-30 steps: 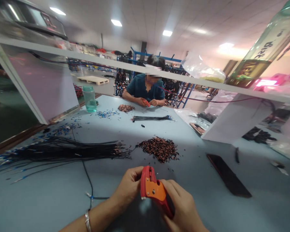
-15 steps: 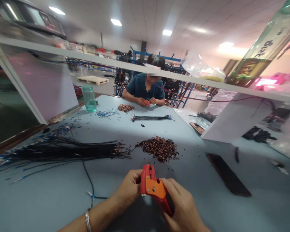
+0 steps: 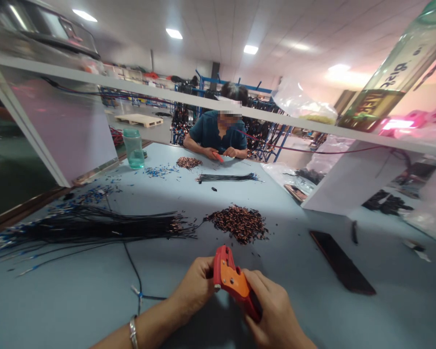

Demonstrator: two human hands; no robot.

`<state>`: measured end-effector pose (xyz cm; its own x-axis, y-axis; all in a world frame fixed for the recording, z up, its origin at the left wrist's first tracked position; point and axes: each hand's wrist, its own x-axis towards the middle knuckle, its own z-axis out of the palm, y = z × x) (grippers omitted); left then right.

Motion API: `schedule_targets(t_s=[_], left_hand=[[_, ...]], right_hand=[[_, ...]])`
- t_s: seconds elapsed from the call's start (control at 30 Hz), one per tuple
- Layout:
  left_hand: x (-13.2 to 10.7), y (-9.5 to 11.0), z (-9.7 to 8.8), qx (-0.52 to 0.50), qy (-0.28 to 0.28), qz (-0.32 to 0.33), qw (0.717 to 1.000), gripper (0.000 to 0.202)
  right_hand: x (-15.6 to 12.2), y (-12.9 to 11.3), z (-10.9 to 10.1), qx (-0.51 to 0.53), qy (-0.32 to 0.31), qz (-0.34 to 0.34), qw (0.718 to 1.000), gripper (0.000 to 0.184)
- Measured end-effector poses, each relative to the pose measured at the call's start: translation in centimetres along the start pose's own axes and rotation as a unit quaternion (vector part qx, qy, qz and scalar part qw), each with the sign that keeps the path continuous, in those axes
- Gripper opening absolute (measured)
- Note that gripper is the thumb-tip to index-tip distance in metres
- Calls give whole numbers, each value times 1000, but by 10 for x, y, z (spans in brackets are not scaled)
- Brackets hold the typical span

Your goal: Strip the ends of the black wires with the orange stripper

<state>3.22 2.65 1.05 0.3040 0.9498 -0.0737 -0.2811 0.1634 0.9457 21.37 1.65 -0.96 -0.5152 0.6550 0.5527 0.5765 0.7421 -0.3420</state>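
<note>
Close to the near edge of the pale blue table [image 3: 76, 300], the right hand [image 3: 276, 315] is wrapped round the handles of a red-and-orange plier-like tool [image 3: 230, 278], tilting its head up and leftward so that it meets the left hand [image 3: 194, 286]. That left hand is curled, fingertips pressed against the tool's head, perhaps pinching something small there, though the tool hides it. Just beyond, near both hands, lie a heap of copper-coloured bits [image 3: 240, 223] and a bundle of black wires [image 3: 94, 228].
</note>
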Motion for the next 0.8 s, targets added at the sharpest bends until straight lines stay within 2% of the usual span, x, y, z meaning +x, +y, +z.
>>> schedule_targets(t_s=[0.1, 0.23, 0.43, 0.57, 0.7, 0.8], left_hand=[[-1, 1, 0, 9, -12, 15, 1000, 11], [-1, 0, 0, 8, -14, 22, 1000, 10], [1, -6, -4, -4, -33, 26, 999, 37], [3, -8, -5, 9, -24, 30, 999, 52], [5, -10, -6, 45, 6, 24, 999, 49], [5, -8, -10, 101, 27, 38, 994, 39]], right_hand=[[0, 1, 1, -15, -18, -1, 1000, 44], [-1, 2, 2, -19, -10, -13, 1000, 37], [0, 4, 1, -10, -29, -2, 1000, 35], [0, 6, 2, 17, -58, 25, 998, 30], [3, 4, 2, 41, -66, 56, 995, 21], [9, 0, -5, 88, -68, 95, 989, 18]])
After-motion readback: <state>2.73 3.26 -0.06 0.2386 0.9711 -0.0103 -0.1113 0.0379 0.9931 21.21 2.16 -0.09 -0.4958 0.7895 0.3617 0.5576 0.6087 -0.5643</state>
